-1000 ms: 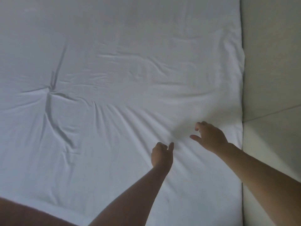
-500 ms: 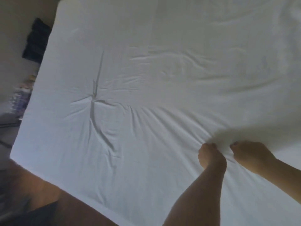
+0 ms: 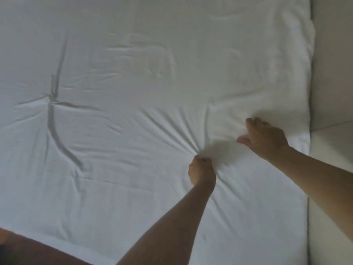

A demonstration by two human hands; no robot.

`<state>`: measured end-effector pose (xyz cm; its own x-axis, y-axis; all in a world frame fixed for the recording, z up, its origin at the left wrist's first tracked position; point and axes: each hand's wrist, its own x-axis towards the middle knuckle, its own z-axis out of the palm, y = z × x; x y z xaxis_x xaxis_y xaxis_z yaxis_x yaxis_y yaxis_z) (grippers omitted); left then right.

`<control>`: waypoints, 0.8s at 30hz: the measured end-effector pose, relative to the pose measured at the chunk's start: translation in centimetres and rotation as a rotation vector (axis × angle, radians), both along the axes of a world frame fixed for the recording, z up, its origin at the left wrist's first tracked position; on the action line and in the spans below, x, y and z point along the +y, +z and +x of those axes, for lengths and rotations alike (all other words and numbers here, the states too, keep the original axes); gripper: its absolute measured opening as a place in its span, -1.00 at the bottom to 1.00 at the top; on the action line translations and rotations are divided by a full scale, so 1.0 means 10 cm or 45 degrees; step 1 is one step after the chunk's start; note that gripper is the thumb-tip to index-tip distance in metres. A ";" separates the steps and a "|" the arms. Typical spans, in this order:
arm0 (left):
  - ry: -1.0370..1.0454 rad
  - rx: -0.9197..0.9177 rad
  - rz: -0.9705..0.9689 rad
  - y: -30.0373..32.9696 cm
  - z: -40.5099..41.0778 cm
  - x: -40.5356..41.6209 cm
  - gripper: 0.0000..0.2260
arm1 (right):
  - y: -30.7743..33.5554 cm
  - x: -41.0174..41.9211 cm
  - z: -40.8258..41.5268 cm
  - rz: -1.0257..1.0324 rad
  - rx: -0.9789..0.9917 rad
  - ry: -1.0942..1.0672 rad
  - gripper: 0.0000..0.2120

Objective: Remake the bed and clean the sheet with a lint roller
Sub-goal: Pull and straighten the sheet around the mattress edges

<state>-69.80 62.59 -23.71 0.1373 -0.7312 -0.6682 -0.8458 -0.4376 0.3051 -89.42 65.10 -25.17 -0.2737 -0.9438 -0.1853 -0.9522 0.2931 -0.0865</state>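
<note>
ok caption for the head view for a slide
Left hand pinches a bunch of the white sheet while the right hand rests on it nearby.

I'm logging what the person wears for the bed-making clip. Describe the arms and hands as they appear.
Both forearms are bare, no sleeves in view. The left hand and right hand show no gloves; no watch, ring or bracelet is visible, though the picture is soft.
</note>
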 end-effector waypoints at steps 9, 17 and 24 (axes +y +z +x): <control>-0.045 0.067 -0.007 0.03 -0.03 0.06 -0.81 | -0.08 -0.03 -0.18 0.095 -0.087 0.313 -0.86; -0.093 0.058 0.018 0.14 -0.18 0.08 -0.81 | 0.10 0.14 -0.36 0.004 -0.069 0.365 -0.83; -0.233 0.052 0.083 0.12 -0.18 0.08 -0.83 | 0.16 0.11 -0.41 0.306 0.004 0.245 -0.82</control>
<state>-71.58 63.40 -22.50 -0.0221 -0.6966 -0.7171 -0.9007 -0.2974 0.3166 -93.47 66.18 -23.62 -0.0955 -0.9077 -0.4086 -0.9923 0.1193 -0.0332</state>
